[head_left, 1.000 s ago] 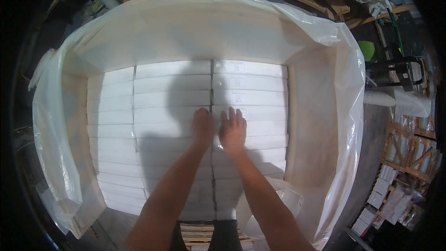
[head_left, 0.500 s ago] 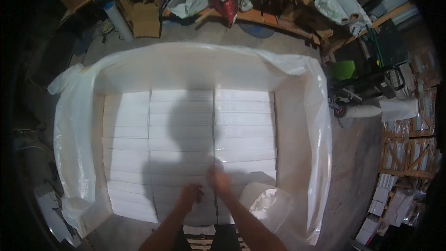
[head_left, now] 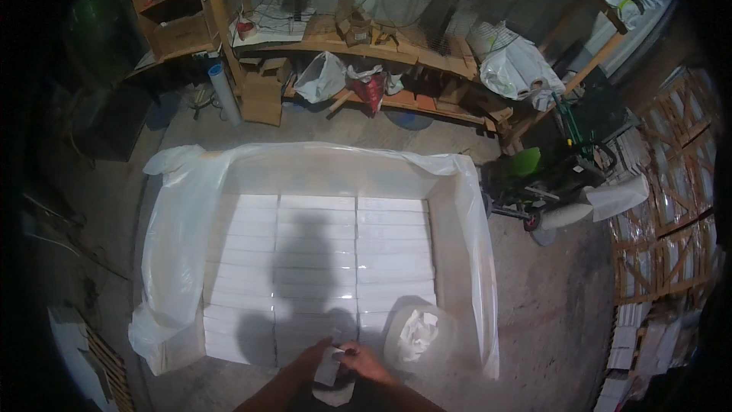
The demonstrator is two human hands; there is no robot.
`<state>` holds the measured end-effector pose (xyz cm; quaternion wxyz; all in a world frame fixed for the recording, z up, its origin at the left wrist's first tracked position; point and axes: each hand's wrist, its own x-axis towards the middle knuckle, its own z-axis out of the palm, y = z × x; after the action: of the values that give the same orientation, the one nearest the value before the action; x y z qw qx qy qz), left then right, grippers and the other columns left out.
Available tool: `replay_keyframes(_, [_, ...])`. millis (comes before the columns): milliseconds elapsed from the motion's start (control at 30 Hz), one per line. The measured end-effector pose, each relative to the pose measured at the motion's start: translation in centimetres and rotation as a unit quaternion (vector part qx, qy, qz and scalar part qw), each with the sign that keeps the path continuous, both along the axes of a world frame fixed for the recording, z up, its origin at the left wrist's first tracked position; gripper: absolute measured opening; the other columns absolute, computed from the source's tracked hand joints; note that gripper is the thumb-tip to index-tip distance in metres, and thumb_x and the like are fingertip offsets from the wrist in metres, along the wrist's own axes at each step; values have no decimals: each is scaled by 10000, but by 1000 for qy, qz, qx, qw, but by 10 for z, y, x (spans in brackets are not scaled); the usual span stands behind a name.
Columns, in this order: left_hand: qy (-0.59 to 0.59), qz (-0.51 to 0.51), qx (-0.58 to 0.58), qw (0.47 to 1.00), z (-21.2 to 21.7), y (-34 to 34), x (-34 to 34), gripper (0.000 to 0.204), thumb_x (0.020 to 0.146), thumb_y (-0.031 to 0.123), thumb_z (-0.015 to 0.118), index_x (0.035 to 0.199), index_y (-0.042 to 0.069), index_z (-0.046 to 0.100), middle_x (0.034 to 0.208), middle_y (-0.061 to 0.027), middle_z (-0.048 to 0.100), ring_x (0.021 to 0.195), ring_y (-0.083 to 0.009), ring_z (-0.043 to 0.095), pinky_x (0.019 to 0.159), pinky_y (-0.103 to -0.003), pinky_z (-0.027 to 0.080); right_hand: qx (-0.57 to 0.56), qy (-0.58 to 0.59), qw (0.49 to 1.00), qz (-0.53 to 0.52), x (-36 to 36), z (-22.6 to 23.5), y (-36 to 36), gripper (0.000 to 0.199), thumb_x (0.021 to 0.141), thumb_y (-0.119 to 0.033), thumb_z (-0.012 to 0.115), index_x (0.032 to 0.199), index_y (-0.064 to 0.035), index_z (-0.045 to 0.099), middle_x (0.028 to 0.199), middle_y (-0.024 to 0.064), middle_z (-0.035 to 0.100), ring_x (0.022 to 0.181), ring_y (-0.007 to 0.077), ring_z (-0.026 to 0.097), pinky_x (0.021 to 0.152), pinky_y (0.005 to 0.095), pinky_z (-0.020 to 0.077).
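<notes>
While both hands (head_left: pixel 339 360) pinch a white slip (head_left: pixel 329 370), white boxes (head_left: pixel 316 275) fill the bin

Wooden shelving (head_left: pixel 366 38) along the back wall, cluttered: cardboard boxes (head_left: pixel 263 91), white plastic bags (head_left: pixel 320 76), a red bag (head_left: pixel 371 84), larger white sacks (head_left: pixel 507 65) to the right. White tube (head_left: pixel 226 94) upright on the concrete floor (head_left: pixel 549 313). Green wheeled cart (head_left: pixel 549 175) right of the carton (a white roll (head_left: pixel 602 202) lies against it). Stacked wooden frames (head_left: pixel 663 206) at far right.
</notes>
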<state>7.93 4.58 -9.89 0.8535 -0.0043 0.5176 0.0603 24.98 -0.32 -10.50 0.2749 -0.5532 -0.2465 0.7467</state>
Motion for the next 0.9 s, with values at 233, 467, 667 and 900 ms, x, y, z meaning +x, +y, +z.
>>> replay_keyframes(233, [-187,-11,53,981,32,-36,-11,512,1000,400,245,1055,-2,558,793,-137,638,679,-240,620,632,-343,519,39,-10,999,11,-3,49,-31,228,887,-190,610,820,28,620,611,39,560,576,145,604,569,283,479])
replay_keyframes(467, [-106,-105,193,970,55,-43,-14,445,989,382,334,1128,12,539,1000,-150,612,846,-227,611,731,-338,501,45,-59,993,-94,-13,117,-42,168,892,-154,612,933,8,622,705,59,600,645,151,615,578,290,507])
replay_keyframes(667, [-23,-91,338,936,88,-36,-7,456,989,408,295,1013,28,545,765,-115,600,629,-229,580,570,-345,498,112,-93,984,-103,-13,131,-37,178,889,-157,612,902,18,646,725,43,618,656,111,568,612,260,466])
replay_keyframes(900, [-134,-73,198,968,144,-20,-11,467,987,394,298,995,11,564,821,-136,636,636,-229,592,556,-348,497,176,-127,976,-20,-6,153,-29,210,900,-166,592,853,31,649,713,41,594,652,103,548,639,249,435])
